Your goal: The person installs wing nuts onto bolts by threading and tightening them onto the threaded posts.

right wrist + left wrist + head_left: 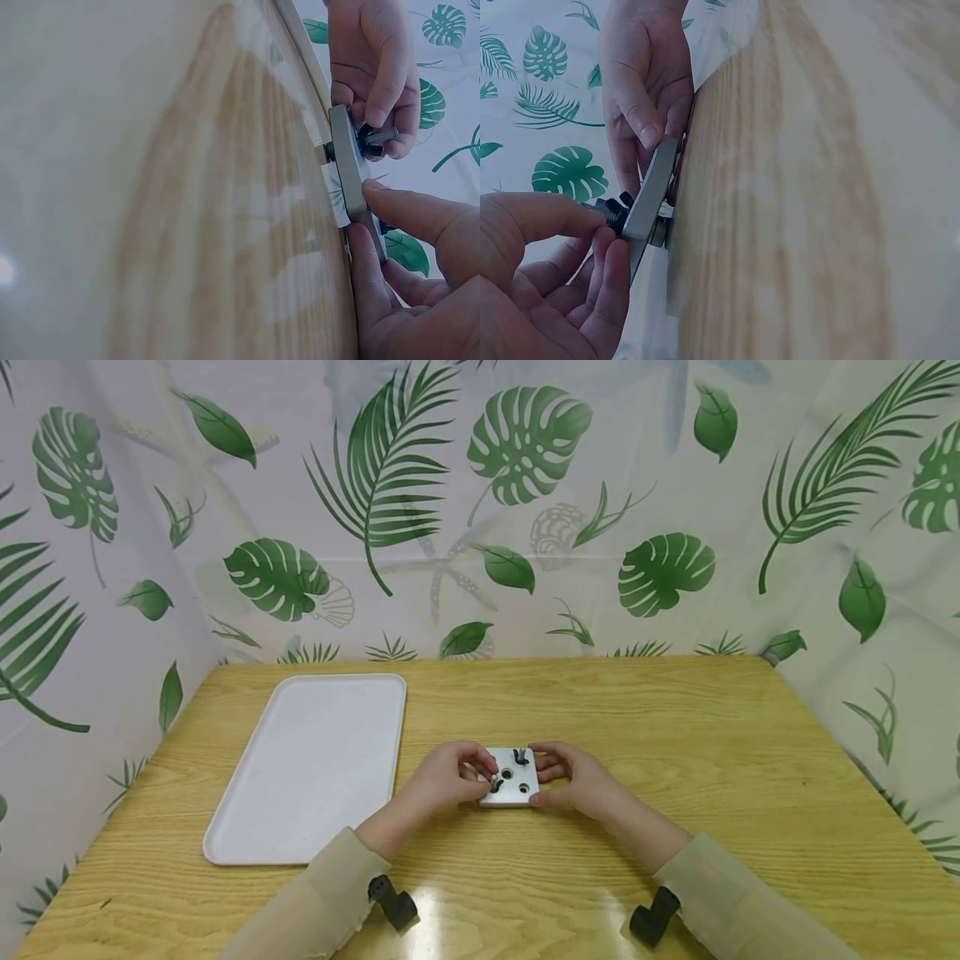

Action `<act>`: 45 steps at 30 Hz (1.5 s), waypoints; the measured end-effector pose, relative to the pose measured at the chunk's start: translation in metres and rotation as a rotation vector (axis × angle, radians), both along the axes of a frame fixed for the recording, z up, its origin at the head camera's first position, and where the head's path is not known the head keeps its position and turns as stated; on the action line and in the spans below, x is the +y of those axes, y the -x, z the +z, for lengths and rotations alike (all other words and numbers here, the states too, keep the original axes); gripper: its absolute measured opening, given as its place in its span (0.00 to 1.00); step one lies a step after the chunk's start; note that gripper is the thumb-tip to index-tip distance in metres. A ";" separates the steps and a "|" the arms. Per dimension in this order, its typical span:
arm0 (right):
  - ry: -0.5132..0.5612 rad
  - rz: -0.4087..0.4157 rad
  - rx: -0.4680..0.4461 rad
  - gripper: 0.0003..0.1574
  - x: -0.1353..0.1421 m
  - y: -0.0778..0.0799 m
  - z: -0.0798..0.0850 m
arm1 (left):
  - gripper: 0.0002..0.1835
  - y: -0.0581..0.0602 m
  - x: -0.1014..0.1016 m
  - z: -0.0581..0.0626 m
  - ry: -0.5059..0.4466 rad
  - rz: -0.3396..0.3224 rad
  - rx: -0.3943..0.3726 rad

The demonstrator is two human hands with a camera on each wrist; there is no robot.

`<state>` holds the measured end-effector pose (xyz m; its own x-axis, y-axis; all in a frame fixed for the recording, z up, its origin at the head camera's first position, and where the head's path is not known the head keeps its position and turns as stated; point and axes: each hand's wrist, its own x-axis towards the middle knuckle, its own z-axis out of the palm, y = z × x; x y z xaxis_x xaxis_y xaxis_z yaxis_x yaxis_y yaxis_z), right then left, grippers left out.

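Note:
A square silver metal plate [512, 795] with round holes lies on the table between both hands. Two threaded bolts [386, 136] stick up through it, each carrying a black wing nut. One wing nut [521, 757] sits at the far right corner, the other [497, 785] at the near left. My left hand [448, 774] pinches the near-left wing nut between thumb and fingers. With thumb and fingers my right hand [579, 779] grips the plate's right edge. Beneath the plate a bolt head [658, 231] shows in the left wrist view.
A white rectangular tray [307, 768] lies on the wooden table [675, 718] to the left of the hands. Leaf-patterned cloth [570, 543] hangs behind the table and along its sides. Black wrist cameras [393, 903] are strapped to both sleeves.

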<state>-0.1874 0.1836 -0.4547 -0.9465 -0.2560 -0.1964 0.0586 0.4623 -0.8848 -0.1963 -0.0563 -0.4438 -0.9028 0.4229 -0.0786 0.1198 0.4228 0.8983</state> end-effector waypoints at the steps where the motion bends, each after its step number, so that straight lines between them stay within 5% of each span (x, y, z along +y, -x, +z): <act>1: 0.004 0.001 0.001 0.52 0.000 0.000 0.000 | 0.10 0.000 0.000 0.000 0.000 0.005 0.003; 25: 0.010 0.004 0.015 0.52 0.001 -0.001 -0.001 | 0.04 -0.002 0.002 -0.002 -0.006 0.110 -0.022; 45: -0.013 0.005 0.006 0.51 0.000 -0.003 0.004 | 0.08 -0.002 0.002 0.000 -0.021 0.044 -0.024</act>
